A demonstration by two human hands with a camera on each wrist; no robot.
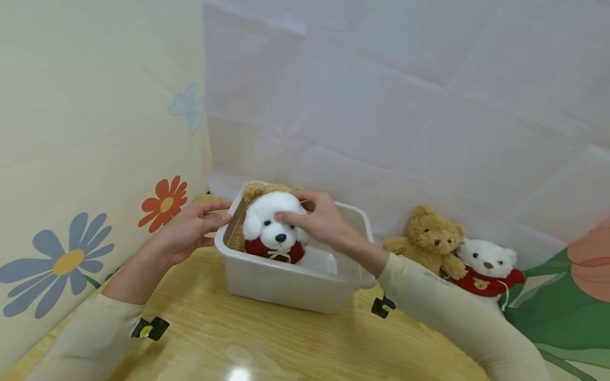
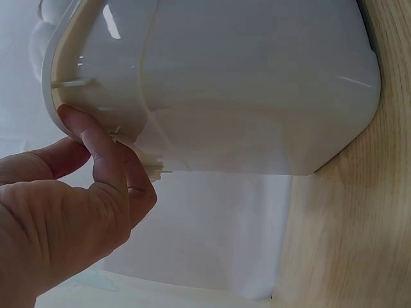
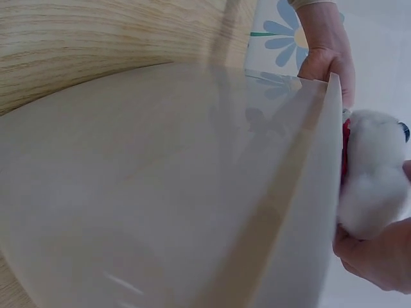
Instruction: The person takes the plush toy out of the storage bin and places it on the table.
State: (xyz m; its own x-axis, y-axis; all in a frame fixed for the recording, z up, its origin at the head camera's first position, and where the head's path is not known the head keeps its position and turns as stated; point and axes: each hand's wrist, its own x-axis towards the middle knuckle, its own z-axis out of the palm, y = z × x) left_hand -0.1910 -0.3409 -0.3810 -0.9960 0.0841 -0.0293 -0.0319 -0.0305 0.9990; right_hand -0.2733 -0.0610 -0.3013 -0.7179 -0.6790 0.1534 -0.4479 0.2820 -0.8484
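Pale sleeves (image 1: 448,307) come nearest my head view, one from each lower side, a small black block (image 1: 150,329) near the left cuff. From my end I read the left hand (image 1: 190,230) as pinching the rim of the white plastic tub (image 1: 286,286) at its left corner, probably to steady it against the other arm's work. The right hand (image 1: 321,217) is clasped round the head of the white plush dog (image 1: 274,233), thumb near its eye; I take that grip as a way to guide it by its bulkiest part. The dog sits upright inside the tub's left end, red top below the rim, in front of a brown plush bear (image 1: 254,190). To the tub's right, a tan teddy bear (image 1: 431,235) and a white teddy bear (image 1: 486,259) in a red sweater sit side by side against the creased pale sheet (image 1: 381,106), which I suppose props them. Glossy wood grain covers the table (image 1: 267,338); a blue daisy print (image 1: 66,262) decorates the left wall.
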